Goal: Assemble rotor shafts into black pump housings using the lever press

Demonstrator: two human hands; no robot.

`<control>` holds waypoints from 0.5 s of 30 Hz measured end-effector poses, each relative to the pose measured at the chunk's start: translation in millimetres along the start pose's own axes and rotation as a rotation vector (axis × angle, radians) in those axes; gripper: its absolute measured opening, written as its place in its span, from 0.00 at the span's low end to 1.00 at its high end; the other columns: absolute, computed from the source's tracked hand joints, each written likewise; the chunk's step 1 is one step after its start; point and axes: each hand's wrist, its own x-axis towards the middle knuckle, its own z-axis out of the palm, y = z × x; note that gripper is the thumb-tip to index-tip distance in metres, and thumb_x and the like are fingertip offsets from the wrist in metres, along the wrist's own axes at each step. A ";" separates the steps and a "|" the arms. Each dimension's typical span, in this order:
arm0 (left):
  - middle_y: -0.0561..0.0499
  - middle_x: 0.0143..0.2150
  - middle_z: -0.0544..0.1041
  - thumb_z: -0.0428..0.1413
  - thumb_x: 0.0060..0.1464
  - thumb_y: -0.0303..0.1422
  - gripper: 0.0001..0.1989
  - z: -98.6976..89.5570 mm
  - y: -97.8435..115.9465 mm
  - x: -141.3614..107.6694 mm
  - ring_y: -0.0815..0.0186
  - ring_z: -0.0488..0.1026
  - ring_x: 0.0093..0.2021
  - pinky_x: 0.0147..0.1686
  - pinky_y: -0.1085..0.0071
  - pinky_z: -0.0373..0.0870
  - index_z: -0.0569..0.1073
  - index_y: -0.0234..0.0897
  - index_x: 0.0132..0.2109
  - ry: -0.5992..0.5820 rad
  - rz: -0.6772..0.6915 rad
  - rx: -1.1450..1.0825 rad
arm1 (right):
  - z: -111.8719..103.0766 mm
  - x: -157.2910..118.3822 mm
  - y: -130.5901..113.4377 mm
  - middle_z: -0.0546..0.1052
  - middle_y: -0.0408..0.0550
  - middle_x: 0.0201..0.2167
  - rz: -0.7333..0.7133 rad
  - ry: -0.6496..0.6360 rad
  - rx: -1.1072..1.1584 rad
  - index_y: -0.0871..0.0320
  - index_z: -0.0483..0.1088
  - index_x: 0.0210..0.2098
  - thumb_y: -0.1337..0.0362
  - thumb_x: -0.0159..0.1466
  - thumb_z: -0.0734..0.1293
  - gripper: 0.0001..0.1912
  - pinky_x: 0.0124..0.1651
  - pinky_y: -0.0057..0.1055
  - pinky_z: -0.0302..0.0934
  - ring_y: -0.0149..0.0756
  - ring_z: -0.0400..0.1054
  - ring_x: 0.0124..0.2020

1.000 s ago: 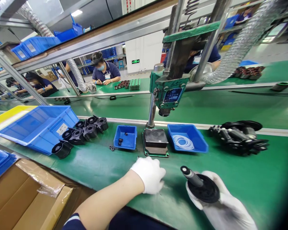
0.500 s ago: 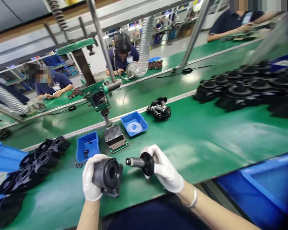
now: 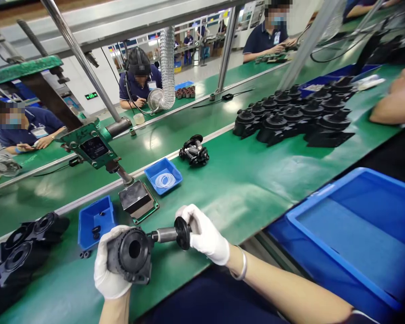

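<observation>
My left hand (image 3: 110,265), in a white glove, is wrapped round a black housing (image 3: 131,254) whose round hole faces me. Gloved as well, my right hand (image 3: 205,236) grips the black disc end of a shaft (image 3: 167,234). The shaft's grey rod points left, its narrow tip close to the housing's upper right edge; whether they touch I cannot tell. Beyond my left hand lies a small blue bin (image 3: 97,222) with a few small black parts. A green hand press (image 3: 94,146) stands over a metal block (image 3: 134,198) on the bench.
White rings lie in another blue bin (image 3: 164,175). Past it sits a pile of disc shafts (image 3: 195,150). Black housings stand in rows at right (image 3: 290,110) and left (image 3: 23,252). A large blue crate (image 3: 351,234) is at the bench's near edge. Another person's arm (image 3: 396,101) rests at far right.
My view has swung to the right. The housing has turned so that its hole faces me more, and the shaft's tip has come closer to it.
</observation>
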 end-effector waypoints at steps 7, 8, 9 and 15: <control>0.49 0.39 0.80 0.52 0.58 0.42 0.13 6.5 2.0 -0.8 0.57 0.78 0.40 0.44 0.56 0.77 0.75 0.39 0.36 -0.075 0.115 0.152 | -2.8 0.2 2.6 0.64 0.43 0.32 -0.074 -0.014 0.000 0.55 0.57 0.32 0.66 0.52 0.70 0.15 0.35 0.31 0.55 0.33 0.58 0.32; 0.49 0.39 0.80 0.52 0.58 0.41 0.12 7.3 1.7 -1.1 0.57 0.78 0.40 0.44 0.56 0.77 0.75 0.39 0.36 -0.075 0.120 0.151 | -2.9 0.2 2.0 0.64 0.43 0.32 -0.071 -0.012 0.000 0.55 0.57 0.32 0.66 0.53 0.70 0.15 0.35 0.30 0.55 0.33 0.58 0.31; 0.49 0.39 0.80 0.52 0.58 0.40 0.12 8.1 1.3 -1.5 0.57 0.78 0.40 0.44 0.57 0.77 0.75 0.39 0.36 -0.078 0.125 0.144 | -3.0 0.1 1.2 0.64 0.44 0.33 -0.067 -0.010 -0.005 0.55 0.57 0.32 0.66 0.53 0.69 0.15 0.35 0.30 0.55 0.33 0.58 0.31; 0.48 0.41 0.79 0.50 0.60 0.37 0.12 12.8 2.8 -4.3 0.58 0.78 0.41 0.44 0.58 0.76 0.76 0.38 0.37 -0.172 0.198 0.141 | -2.0 -3.2 -1.9 0.63 0.44 0.34 -0.085 -0.051 -0.101 0.55 0.56 0.33 0.70 0.50 0.66 0.15 0.36 0.31 0.57 0.34 0.58 0.33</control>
